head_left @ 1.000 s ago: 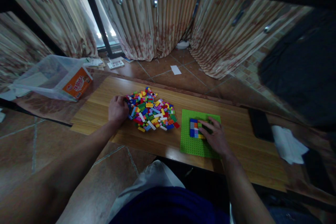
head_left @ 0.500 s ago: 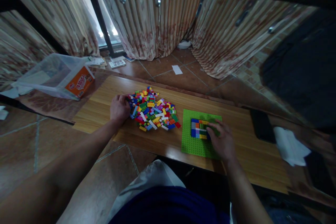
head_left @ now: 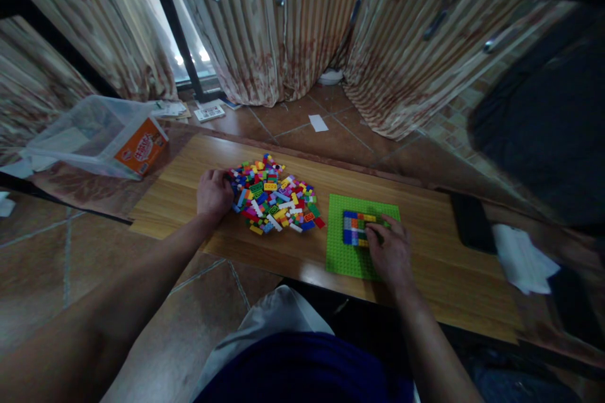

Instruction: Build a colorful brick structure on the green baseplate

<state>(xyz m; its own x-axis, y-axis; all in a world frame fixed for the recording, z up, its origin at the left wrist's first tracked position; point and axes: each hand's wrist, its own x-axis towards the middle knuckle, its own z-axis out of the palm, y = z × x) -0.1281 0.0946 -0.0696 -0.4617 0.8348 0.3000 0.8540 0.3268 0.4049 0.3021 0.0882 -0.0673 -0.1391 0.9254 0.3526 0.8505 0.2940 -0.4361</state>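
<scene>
My left hand [head_left: 214,195] rests at the left edge of a heap of loose toy building bricks [head_left: 276,198]. Its fingers curl down against the bricks and what they hold, if anything, is hidden. A green studded baseplate [head_left: 340,262] lies to the right of the heap. On it sits a flat block of joined bricks [head_left: 352,228] in blue, grey, orange and yellow. My right hand [head_left: 391,250] is over the right side of that block, thumb and fingers drawn together at the bricks. I cannot make out what is between them, and they cover part of the block.
The wooden board [head_left: 278,258] carries the heap and the baseplate. A clear plastic box [head_left: 94,138] with an orange label stands at the far left. A black phone-like slab [head_left: 472,223] and white papers [head_left: 520,258] lie to the right. Curtains [head_left: 312,31] hang behind.
My right hand has shifted slightly left and farther over the joined bricks, covering more of their middle. My left hand stays at the edge of the heap.
</scene>
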